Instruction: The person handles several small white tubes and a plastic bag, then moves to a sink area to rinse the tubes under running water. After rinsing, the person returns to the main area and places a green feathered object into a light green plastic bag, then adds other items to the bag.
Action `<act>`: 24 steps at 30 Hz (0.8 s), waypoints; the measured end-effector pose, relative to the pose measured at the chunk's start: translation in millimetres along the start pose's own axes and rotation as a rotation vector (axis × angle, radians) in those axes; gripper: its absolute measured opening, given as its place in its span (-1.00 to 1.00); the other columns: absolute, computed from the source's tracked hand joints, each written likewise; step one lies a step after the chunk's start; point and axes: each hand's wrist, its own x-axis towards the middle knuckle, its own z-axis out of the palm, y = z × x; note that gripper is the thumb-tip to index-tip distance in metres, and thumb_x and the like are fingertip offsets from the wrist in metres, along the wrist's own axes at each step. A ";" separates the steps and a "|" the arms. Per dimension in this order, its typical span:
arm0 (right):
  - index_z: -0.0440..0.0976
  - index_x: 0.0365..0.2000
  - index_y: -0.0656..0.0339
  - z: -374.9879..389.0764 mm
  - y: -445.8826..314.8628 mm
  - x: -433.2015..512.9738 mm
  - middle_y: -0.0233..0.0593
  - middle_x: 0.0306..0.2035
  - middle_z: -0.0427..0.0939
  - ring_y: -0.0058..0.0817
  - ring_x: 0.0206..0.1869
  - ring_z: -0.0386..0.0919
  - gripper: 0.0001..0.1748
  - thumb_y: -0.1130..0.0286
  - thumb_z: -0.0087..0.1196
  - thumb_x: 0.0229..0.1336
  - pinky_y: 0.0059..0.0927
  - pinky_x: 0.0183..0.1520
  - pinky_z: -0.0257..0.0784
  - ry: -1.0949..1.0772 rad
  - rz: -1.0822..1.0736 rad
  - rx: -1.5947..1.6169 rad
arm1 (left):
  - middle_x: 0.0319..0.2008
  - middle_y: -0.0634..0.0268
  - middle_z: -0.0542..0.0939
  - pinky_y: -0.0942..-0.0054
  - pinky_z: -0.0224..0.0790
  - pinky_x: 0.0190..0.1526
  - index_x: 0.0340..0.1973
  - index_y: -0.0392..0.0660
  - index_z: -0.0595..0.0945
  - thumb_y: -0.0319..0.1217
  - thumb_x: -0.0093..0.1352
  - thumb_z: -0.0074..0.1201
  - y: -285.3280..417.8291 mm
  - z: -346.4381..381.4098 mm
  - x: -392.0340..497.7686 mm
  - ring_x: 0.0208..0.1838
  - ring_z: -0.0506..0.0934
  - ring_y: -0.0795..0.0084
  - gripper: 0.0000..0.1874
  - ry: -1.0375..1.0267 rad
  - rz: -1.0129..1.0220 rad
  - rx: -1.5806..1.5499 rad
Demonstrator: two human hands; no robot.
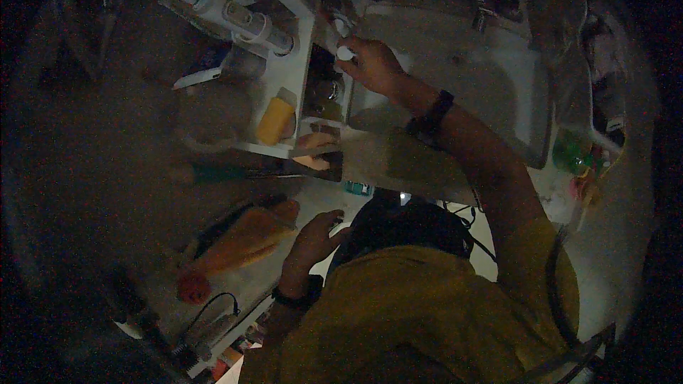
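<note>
The room is very dim. My right hand (376, 66), with a dark band on its wrist, reaches ahead to the side of a white shelf unit (301, 72). Its thumb and fingers hold a small round white object (345, 53), perhaps a cap or knob. A second pale rounded thing (340, 26) lies just beyond it. Low and near my body is my left hand (317, 240), thumb and fingers apart, with nothing visible between them. An electric toothbrush (240, 18) rests in a white ring holder on the shelf. Near it stands a yellow block-like item (276, 120).
Right of the shelf is a pale washbasin (528, 85) with a small metal fitting (480, 18). A green item (573, 152) stands at its right. A green-handled tool (219, 172) and an orange-brown elongated thing (243, 240) are at left. Dark cables (469, 218) hang near my waist.
</note>
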 end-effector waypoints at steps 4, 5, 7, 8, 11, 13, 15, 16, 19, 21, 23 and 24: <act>0.42 -0.15 0.21 -3.6 -2.5 -3.5 -0.10 -0.45 0.58 -0.32 -0.45 0.59 -0.57 0.23 0.19 -0.02 -0.33 -0.31 0.47 0.055 0.015 0.039 | -0.07 -0.01 0.48 0.26 0.37 -0.06 0.03 -0.18 0.43 -0.23 0.27 0.09 17.5 -3.4 12.8 -0.05 0.50 0.07 -0.53 0.026 0.111 -0.040; 0.42 -0.15 0.21 -7.9 -3.7 -5.7 -0.11 -0.46 0.58 -0.32 -0.46 0.59 -0.57 0.23 0.19 -0.02 -0.32 -0.31 0.47 0.070 0.018 0.023 | -0.07 -0.03 0.48 0.24 0.36 -0.04 0.03 -0.19 0.43 -0.25 0.27 0.07 25.1 -6.1 19.1 -0.05 0.48 0.04 -0.54 0.112 0.173 0.035; 0.42 -0.14 0.20 -22.5 -4.7 -9.0 -0.11 -0.44 0.58 -0.32 -0.46 0.59 -0.56 0.22 0.20 -0.02 -0.32 -0.30 0.47 0.063 0.057 -0.039 | -0.07 -0.06 0.46 0.20 0.32 -0.02 0.03 -0.22 0.42 -0.31 0.28 0.04 44.3 -10.1 40.9 -0.04 0.46 -0.01 -0.57 0.299 0.303 0.183; 0.42 -0.14 0.19 -30.6 -4.8 -12.6 -0.11 -0.43 0.58 -0.32 -0.45 0.59 -0.56 0.21 0.20 -0.03 -0.32 -0.30 0.47 0.037 0.098 -0.087 | -0.06 -0.09 0.44 0.18 0.29 0.02 0.05 -0.25 0.39 -0.35 0.27 0.03 52.0 -12.9 58.8 -0.02 0.43 -0.03 -0.55 0.297 0.308 0.086; 0.42 -0.13 0.17 -64.2 -9.9 -30.6 -0.11 -0.34 0.57 -0.33 -0.42 0.59 -0.55 0.19 0.21 -0.03 -0.34 -0.30 0.48 0.037 0.210 -0.153 | -0.03 -0.14 0.39 0.15 0.21 0.08 0.10 -0.35 0.29 -0.44 0.21 0.01 77.6 -20.2 107.1 0.05 0.35 -0.11 -0.45 0.489 0.367 0.024; 0.42 -0.12 0.16 -87.9 -17.0 -45.4 -0.11 -0.28 0.56 -0.35 -0.37 0.58 -0.56 0.20 0.20 -0.01 -0.36 -0.29 0.48 0.035 0.304 -0.003 | -0.02 -0.17 0.37 0.13 0.21 0.09 0.13 -0.38 0.23 -0.46 0.19 0.00 89.5 -21.5 139.3 0.06 0.33 -0.14 -0.40 0.685 0.346 0.170; 0.43 -0.12 0.16 -115.0 -23.4 -59.2 -0.13 -0.23 0.54 -0.38 -0.30 0.57 -0.59 0.23 0.18 0.02 -0.38 -0.27 0.49 0.016 0.403 0.191 | -0.02 -0.20 0.35 0.13 0.22 0.07 0.14 -0.39 0.22 -0.46 0.18 -0.01 98.8 -26.4 177.0 0.05 0.33 -0.15 -0.39 0.813 0.274 0.324; 0.43 -0.12 0.16 -125.2 -26.1 -67.2 -0.14 -0.21 0.54 -0.39 -0.26 0.56 -0.61 0.25 0.17 0.03 -0.39 -0.25 0.50 0.014 0.439 0.217 | -0.02 -0.21 0.35 0.13 0.22 0.06 0.13 -0.39 0.23 -0.46 0.18 -0.02 100.1 -29.8 196.2 0.05 0.33 -0.14 -0.40 0.842 0.234 0.373; 0.44 -0.15 0.18 -158.9 -29.0 -105.8 -0.18 -0.20 0.52 -0.42 -0.17 0.53 -0.66 0.32 0.16 0.05 -0.41 -0.19 0.49 0.081 0.465 0.063 | -0.04 -0.23 0.37 0.13 0.29 -0.01 0.08 -0.37 0.29 -0.46 0.18 -0.03 92.9 -33.4 242.1 -0.02 0.39 -0.11 -0.46 0.902 0.143 0.359; 0.44 -0.16 0.18 -163.7 -23.8 -116.3 -0.19 -0.23 0.52 -0.44 -0.13 0.51 -0.69 0.35 0.16 0.05 -0.42 -0.16 0.49 0.142 0.498 0.229 | -0.08 -0.22 0.40 0.15 0.34 -0.08 0.03 -0.36 0.34 -0.47 0.19 -0.03 79.6 -34.9 263.2 -0.08 0.43 -0.09 -0.52 0.928 0.088 0.340; 0.45 -0.17 0.18 -166.8 -20.4 -126.4 -0.21 -0.24 0.53 -0.45 -0.15 0.51 -0.69 0.36 0.17 0.03 -0.45 -0.18 0.48 0.165 0.504 0.254 | -0.13 -0.19 0.44 0.17 0.39 -0.15 -0.03 -0.34 0.39 -0.48 0.20 -0.04 68.0 -34.8 281.2 -0.15 0.47 -0.07 -0.59 0.976 0.051 0.380; 0.45 -0.18 0.18 -168.2 -18.3 -129.9 -0.22 -0.25 0.53 -0.46 -0.17 0.51 -0.69 0.36 0.18 0.03 -0.45 -0.19 0.48 0.165 0.545 0.204 | -0.13 -0.18 0.45 0.18 0.41 -0.16 -0.04 -0.33 0.40 -0.48 0.22 -0.05 62.1 -36.6 290.3 -0.15 0.49 -0.07 -0.61 0.923 0.023 0.366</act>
